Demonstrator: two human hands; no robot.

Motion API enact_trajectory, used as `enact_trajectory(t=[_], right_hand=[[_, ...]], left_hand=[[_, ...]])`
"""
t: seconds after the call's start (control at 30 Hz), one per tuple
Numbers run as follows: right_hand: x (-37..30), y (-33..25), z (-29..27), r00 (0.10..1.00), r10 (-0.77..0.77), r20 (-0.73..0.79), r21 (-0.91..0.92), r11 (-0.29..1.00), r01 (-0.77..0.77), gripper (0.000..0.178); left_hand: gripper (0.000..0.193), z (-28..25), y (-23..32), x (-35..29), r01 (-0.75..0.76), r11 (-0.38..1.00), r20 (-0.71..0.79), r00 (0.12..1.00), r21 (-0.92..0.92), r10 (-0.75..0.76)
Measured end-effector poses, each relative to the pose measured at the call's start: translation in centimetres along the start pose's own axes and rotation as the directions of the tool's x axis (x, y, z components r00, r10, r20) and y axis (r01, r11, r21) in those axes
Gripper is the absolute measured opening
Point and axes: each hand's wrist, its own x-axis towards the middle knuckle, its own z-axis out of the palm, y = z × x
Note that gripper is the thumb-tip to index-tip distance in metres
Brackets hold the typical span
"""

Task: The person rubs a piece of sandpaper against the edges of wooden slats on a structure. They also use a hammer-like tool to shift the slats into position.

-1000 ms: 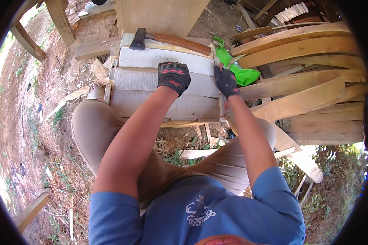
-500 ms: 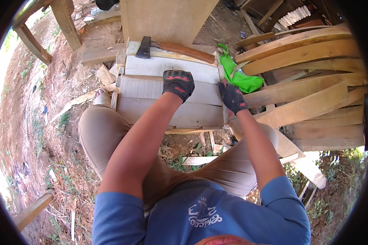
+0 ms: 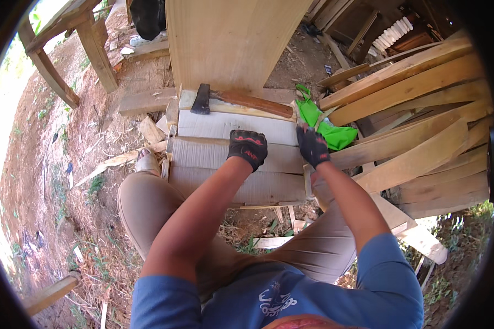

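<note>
Axe (image 3: pixel 237 100), planked tabletop (image 3: pixel 203 145), left hand (image 3: pixel 248 148) and right hand (image 3: pixel 314 147) sit lower in view than before. Fingers mostly hidden; cannot tell state. Gloves (image 3: pixel 247 143): red lettering (image 3: pixel 251 156). Shirt print (image 3: pixel 278 301) hard to read.

The gloved left hand (image 3: pixel 248 150) is over pale planks (image 3: pixel 200 154).

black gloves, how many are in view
2: one glove is on the left hand, over the pale boards; the other glove is on the right hand, at the boards' right edge, near the green fabric. No others show.
</note>
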Motion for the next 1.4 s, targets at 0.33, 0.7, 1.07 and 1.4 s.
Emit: enact_trajectory(t=[0.33, 0.7, 1.07, 1.4], right_hand=[[5.2, 2.7, 2.0, 0.976, -0.162, -0.143, 0.029, 0.985, 0.167, 0.044], [6.0, 2.5, -0.4, 0.973, -0.223, -0.061, -0.093, 0.972, 0.217, 0.039], [6.4, 3.2, 2.1, 0.944, -0.171, -0.284, -0.024, 0.985, 0.172, 0.038], [7.2, 3.5, 3.7, 0.933, -0.242, -0.267, -0.01, 0.969, 0.249, 0.035]], left_hand=[[0.03, -0.3, -0.4, 0.7, 0.021, 0.999, 0.046, 0.999, -0.035, -0.02], [0.035, -1.5, -0.1, 0.3, -0.03, 0.999, 0.047, 0.998, -0.04, 0.032], [0.038, -3.9, 1.3, 1.1, -0.008, 1.0, 0.212, 0.977, -0.029, 0.014], [0.037, -3.7, 1.9, 1.1, -0.062, 0.998, 0.218, 0.974, 0.028, 0.054]])
